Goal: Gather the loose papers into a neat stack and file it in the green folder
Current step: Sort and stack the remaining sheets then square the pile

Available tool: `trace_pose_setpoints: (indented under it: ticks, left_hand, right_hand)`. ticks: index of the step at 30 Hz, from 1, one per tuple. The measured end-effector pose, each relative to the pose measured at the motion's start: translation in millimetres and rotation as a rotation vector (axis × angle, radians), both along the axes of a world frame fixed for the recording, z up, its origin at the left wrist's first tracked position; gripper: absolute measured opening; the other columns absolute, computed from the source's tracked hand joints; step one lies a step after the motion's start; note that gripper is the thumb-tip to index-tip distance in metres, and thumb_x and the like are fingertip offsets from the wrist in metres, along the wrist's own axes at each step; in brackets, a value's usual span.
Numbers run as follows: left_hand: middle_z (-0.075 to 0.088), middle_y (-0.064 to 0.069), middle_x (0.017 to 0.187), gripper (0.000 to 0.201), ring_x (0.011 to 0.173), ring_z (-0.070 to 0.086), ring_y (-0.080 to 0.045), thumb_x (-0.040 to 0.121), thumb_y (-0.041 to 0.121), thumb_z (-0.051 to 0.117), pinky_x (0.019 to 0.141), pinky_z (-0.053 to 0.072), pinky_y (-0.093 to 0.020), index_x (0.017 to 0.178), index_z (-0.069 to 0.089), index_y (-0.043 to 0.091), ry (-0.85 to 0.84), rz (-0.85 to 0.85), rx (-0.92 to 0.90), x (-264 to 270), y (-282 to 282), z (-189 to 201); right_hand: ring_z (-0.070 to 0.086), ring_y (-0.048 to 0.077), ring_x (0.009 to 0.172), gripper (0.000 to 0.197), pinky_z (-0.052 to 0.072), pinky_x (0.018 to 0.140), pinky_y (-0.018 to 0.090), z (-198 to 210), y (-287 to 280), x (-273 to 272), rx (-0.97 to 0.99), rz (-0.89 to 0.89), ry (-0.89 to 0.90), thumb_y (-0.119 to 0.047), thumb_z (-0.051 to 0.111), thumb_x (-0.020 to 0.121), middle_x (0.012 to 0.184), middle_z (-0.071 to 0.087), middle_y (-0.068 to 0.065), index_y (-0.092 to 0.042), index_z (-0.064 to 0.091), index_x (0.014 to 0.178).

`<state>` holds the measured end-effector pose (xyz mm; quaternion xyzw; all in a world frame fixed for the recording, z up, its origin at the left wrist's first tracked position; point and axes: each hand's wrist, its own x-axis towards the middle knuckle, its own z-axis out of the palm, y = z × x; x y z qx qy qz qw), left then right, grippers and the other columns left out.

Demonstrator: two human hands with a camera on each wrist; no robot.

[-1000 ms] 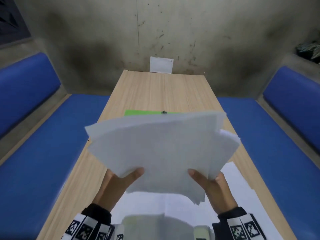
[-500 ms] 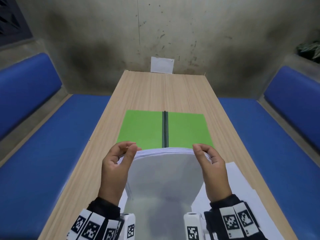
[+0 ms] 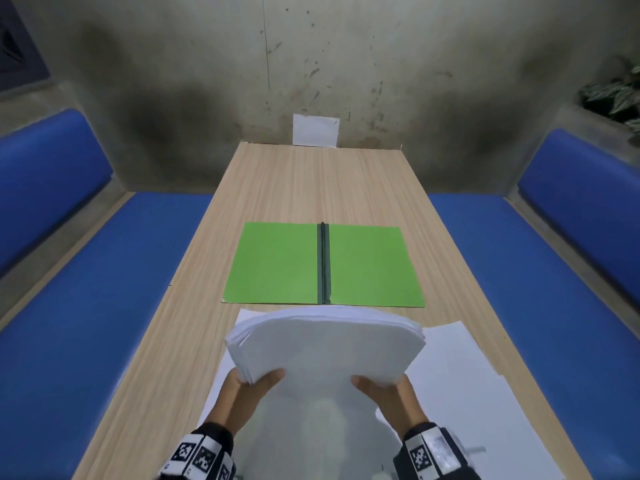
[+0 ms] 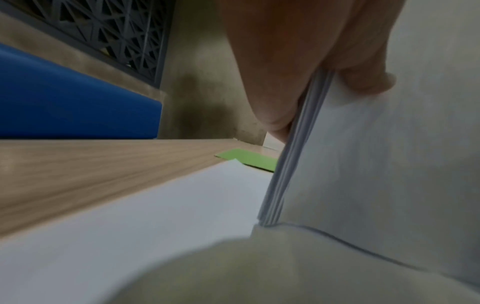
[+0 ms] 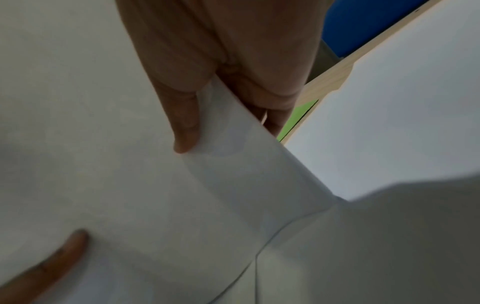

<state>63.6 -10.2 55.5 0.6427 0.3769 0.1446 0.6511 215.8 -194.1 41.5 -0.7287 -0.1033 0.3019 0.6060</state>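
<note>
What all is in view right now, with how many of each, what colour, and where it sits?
paper stack: one, white, held up over the near end of the table, lower edge down near the loose sheets
loose sheets: several, exact count unclear, white, flat on the near part of the table under and to the right of the stack
green folder: one, green with a dark spine, lying open mid-table beyond the stack
table: one, light wood, running away to the wall
white card: one, white, against the wall at the far end
benches: two, blue, either side of the table
left hand: grips the stack's left edge
right hand: grips the stack's right edge
</note>
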Motion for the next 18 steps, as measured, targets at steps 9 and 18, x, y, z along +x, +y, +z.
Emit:
trace_pose_setpoints:
  ticks: [9,18]
  left_hand:
    - [0.074,-0.008,0.077,0.025,0.078,0.068,-0.029,0.078,0.022,0.072,0.071,0.053,-0.035,0.094,0.067,0.004,-0.029,0.187,0.025,-9,54,29]
    - [0.071,-0.017,0.106,0.034,0.097,0.067,-0.036,0.084,0.016,0.065,0.094,0.046,-0.051,0.116,0.059,0.004,0.045,0.222,-0.241,-56,67,-14]
  right_hand:
    - [0.057,0.03,0.112,0.023,0.042,0.089,0.031,-47,-77,49,-0.437,-0.114,-0.101,-0.008,0.07,0.079,0.105,0.058,0.009,-0.01,0.06,0.099]
    - [0.044,0.035,0.123,0.084,0.037,0.106,0.043,-40,-169,85,-1.041,-0.339,-0.01,-0.051,0.073,0.064,0.133,0.048,0.018,-0.011,0.044,0.132]
